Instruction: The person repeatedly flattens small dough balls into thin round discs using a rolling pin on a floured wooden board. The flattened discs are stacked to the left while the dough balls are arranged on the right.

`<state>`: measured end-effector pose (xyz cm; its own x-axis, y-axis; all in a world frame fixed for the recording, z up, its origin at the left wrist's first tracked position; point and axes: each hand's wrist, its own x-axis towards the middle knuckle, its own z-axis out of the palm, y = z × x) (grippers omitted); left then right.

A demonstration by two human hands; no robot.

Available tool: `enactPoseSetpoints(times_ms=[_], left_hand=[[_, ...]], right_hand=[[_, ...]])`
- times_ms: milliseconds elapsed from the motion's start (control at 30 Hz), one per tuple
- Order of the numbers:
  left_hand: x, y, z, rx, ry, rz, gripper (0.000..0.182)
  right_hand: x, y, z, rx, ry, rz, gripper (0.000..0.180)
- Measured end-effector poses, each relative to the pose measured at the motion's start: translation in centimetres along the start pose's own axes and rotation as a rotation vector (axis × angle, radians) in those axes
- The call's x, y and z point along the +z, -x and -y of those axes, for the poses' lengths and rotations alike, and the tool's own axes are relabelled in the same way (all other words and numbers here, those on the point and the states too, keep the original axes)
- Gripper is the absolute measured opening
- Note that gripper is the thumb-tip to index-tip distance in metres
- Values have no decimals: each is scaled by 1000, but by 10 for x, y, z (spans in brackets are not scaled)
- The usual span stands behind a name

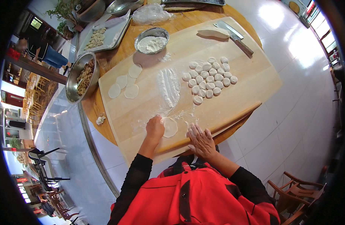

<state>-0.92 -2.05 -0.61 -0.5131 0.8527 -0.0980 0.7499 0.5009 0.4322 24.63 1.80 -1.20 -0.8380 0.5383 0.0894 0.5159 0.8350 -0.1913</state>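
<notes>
My left hand point(155, 128) is curled at the left edge of a round dough wrapper point(170, 128), pinching it against the wooden board point(127, 121). My right hand point(201, 140) lies over a long wooden rolling pin point(237, 116), fingers stretched beyond it and thumb on the near side. The pin slants along the board's near edge, just below the wrapper. Loose flour point(170, 87) is spread in a streak beyond my left hand. Several flattened dough pieces point(210, 79) sit to the right of the flour. Finished wrappers point(132, 91) lie at the left, some overlapping.
A metal bowl of flour point(152, 42) stands at the board's far edge. A cleaver point(231, 31) lies beside a dough log point(213, 33). At left are a bowl of filling point(85, 78) and a lined tray of dumplings point(96, 38). A wooden chair point(297, 191) stands at lower right.
</notes>
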Motion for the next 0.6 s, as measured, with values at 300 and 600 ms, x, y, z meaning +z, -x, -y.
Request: enactPoseSetpoints(times_ms=[300,600], left_hand=[[-17,-7,-28,172,-145,208,15],[-22,2,-17,-4,-125,313,17]], right_hand=[[10,-66,-11,42,80,-118,71],[1,-79,-6,52,15,-114,70]])
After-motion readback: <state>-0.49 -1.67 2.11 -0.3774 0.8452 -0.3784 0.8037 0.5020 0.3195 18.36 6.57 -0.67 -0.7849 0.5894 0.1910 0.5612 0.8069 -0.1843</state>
